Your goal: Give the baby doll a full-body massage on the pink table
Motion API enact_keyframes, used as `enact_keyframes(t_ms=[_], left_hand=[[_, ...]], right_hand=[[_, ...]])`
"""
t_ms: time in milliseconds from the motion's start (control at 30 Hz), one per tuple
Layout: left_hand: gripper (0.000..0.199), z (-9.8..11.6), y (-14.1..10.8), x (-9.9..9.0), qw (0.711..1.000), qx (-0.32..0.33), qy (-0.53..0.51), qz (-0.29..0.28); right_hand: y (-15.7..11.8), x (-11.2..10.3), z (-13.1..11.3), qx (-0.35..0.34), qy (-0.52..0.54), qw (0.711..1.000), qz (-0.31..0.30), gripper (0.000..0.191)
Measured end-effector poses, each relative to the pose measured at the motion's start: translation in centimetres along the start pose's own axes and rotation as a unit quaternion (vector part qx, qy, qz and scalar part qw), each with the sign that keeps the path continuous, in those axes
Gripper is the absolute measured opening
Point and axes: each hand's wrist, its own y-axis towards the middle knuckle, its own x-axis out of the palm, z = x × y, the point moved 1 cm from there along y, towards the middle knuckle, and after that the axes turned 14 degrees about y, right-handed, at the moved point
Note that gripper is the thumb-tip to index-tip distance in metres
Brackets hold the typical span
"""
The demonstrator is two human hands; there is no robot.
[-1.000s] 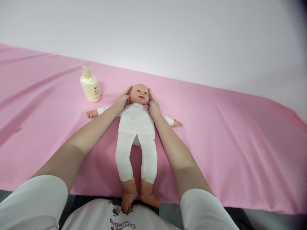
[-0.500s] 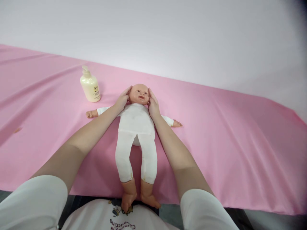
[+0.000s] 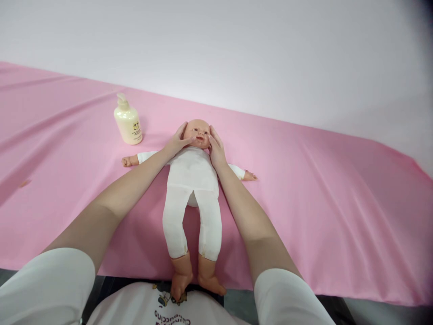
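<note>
A baby doll (image 3: 193, 169) in a white cloth body lies on its back, head at the far side, feet towards me, arms spread. My left hand (image 3: 176, 141) cups the left side of its head, its thumb lying across the cheek near the mouth. On the opposite side, my right hand (image 3: 216, 146) rests along the head, thumb at the cheek. Both hands hold the head between them; the fingers behind it are partly hidden.
A cream pump bottle (image 3: 129, 124) stands upright to the left of the doll's head. Pink cloth (image 3: 321, 203) with folds covers the table, its near edge close to my body. Behind the table rises a pale wall (image 3: 237, 54).
My left thumb has moved from beside the doll's head onto its cheek, near the mouth. My right thumb has shifted slightly onto the other cheek. The doll's body and the bottle stay put.
</note>
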Motion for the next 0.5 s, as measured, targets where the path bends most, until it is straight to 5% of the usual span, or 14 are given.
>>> enact_keyframes(t_ms=[167,500], left_hand=[[0.131,-0.55,-0.09,-0.47,0.998,0.005,0.069,-0.004],[0.130,-0.45,-0.22,-0.75,0.995,-0.002,0.097,-0.021]], right_hand=[[-0.11,-0.04,-0.25,-0.009,-0.006,1.000,-0.007,0.101],[-0.45,-0.28,-0.59,0.011,-0.033,0.998,-0.061,0.117]])
